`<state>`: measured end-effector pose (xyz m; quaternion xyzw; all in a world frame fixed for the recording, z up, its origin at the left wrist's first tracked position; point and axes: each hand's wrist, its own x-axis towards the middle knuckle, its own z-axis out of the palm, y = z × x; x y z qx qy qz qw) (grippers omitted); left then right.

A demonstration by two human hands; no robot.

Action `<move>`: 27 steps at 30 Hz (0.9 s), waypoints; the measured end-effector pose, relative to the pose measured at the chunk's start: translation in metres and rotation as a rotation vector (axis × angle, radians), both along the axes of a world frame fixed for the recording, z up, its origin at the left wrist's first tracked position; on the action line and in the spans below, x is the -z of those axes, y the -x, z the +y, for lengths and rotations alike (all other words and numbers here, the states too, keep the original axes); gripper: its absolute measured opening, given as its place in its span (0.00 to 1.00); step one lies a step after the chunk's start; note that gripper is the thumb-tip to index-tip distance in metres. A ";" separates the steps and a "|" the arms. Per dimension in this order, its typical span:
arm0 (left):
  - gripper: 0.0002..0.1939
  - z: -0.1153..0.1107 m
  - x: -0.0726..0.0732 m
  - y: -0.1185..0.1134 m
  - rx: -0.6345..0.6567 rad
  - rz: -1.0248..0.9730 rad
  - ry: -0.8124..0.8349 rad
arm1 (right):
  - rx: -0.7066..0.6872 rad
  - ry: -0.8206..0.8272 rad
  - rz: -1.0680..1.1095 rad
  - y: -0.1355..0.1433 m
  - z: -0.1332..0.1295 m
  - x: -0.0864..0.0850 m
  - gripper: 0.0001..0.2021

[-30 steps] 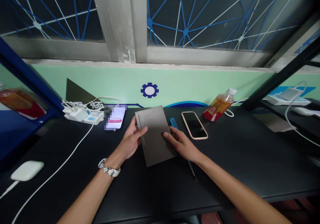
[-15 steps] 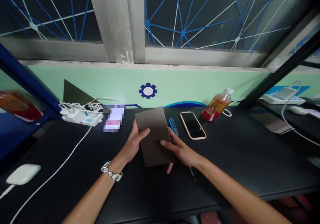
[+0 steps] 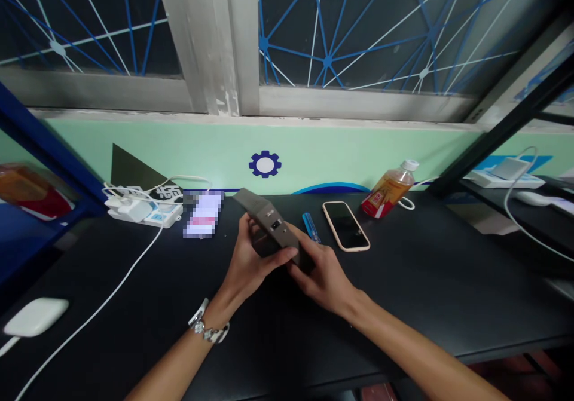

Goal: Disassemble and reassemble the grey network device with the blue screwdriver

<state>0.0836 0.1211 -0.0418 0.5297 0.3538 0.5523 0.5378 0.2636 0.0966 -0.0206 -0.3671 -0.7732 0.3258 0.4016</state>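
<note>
Between my two hands, above the dark desk, is a dark grey-brown box-shaped device (image 3: 264, 213), tilted so that a narrow side with several ports faces me. My left hand (image 3: 253, 254) grips its left and near part, thumb laid along the edge. On the opposite side my right hand (image 3: 320, 269) has its fingers and thumb closed round the lower right end. Just beyond my right hand lies a screwdriver (image 3: 310, 227) with a blue handle, its shaft hidden behind the hand. A phone in a pale case (image 3: 346, 226) rests to the right of it.
An orange drink bottle (image 3: 389, 189) leans at the back right. At the back left are a white power strip (image 3: 165, 214) with cables and a lit phone with a blurred screen (image 3: 204, 214). A white rounded device (image 3: 36, 317) sits at the left on the desk (image 3: 403, 305).
The device has been turned from its broad flat face to its ported narrow side. Both hands have shifted their grip with it, and the screwdriver's shaft tip is now covered.
</note>
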 end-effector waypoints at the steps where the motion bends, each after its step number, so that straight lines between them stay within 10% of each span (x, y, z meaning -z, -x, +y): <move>1: 0.39 0.000 0.000 0.000 0.002 -0.025 0.028 | -0.017 -0.021 -0.020 0.000 0.000 0.001 0.36; 16: 0.33 -0.003 -0.005 0.008 0.273 -0.069 0.042 | -0.200 0.379 0.181 -0.012 0.009 0.006 0.57; 27: 0.38 0.011 -0.003 0.043 0.221 -0.186 0.035 | 0.205 -0.055 -0.163 -0.015 0.003 -0.001 0.65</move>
